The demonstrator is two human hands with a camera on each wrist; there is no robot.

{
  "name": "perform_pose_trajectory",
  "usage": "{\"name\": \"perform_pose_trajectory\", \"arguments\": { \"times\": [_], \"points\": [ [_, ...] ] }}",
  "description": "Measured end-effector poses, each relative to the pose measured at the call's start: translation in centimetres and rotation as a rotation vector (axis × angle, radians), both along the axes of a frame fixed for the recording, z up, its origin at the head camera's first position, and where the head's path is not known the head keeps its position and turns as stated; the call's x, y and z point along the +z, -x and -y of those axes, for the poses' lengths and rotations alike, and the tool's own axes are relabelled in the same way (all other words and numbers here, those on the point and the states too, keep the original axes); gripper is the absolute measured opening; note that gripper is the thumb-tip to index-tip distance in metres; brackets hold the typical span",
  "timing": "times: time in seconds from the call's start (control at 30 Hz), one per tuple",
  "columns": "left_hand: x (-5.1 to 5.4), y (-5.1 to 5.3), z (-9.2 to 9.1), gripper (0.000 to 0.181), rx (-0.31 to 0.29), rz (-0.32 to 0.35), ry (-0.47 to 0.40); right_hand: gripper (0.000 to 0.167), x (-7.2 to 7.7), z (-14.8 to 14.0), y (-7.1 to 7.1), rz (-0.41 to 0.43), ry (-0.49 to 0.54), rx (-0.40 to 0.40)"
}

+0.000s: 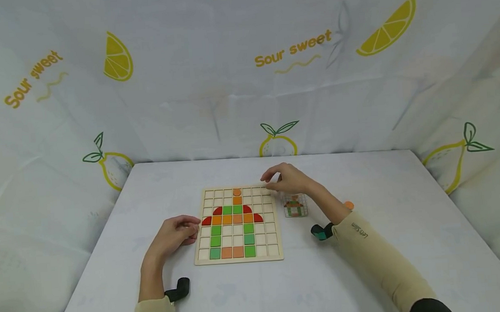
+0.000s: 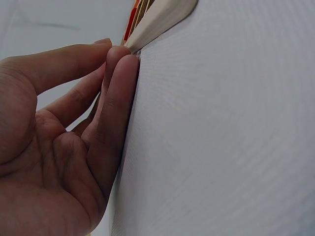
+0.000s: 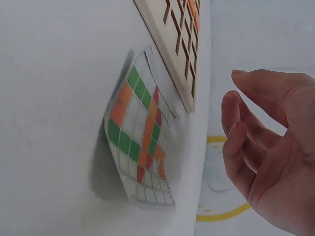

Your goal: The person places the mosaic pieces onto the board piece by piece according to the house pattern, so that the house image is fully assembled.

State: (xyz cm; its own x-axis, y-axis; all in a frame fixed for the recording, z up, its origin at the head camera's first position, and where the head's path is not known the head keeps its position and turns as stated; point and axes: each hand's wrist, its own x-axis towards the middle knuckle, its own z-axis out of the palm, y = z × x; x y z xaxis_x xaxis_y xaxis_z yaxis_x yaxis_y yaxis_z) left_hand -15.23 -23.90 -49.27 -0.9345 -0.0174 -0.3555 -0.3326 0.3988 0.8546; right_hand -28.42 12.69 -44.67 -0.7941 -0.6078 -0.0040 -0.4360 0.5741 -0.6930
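A square wooden grid board point(image 1: 277, 250) lies flat on the table, with red, orange and green pieces set in many of its cells. An orange round piece point(image 1: 237, 192) fills a cell in its top row. My left hand point(image 1: 174, 234) rests beside the board, its fingertips touching the left edge; the left wrist view shows fairly straight fingers against the wooden rim point(image 2: 162, 19). Over the upper right corner hovers my right hand point(image 1: 290, 178), fingers loosely bent with nothing between them. A pattern card point(image 1: 295, 205) lies right of the board; it looks slightly curved in the right wrist view.
Another orange round thing point(image 1: 349, 205) shows on the table just behind the right forearm. The white table point(image 1: 250, 299) meets a white cloth point(image 1: 196, 121) with lemon prints at its back and sides. Dark wrist devices point(image 1: 322, 231) sit on both forearms.
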Motion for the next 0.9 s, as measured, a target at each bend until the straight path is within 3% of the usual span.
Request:
{"name": "perform_pose_trajectory", "arguments": {
  "times": [0.43,0.9],
  "points": [
    [0.2,-0.1,0.0,0.027,-0.003,0.002,-0.004,0.030,1.9,-8.1,-1.1,0.020,-0.090,-0.104],
    [0.1,0.0,0.0,0.027,-0.003,0.010,-0.007,0.040,0.3,-16.4,-4.7,0.145,-0.173,-0.165]
  ]
}}
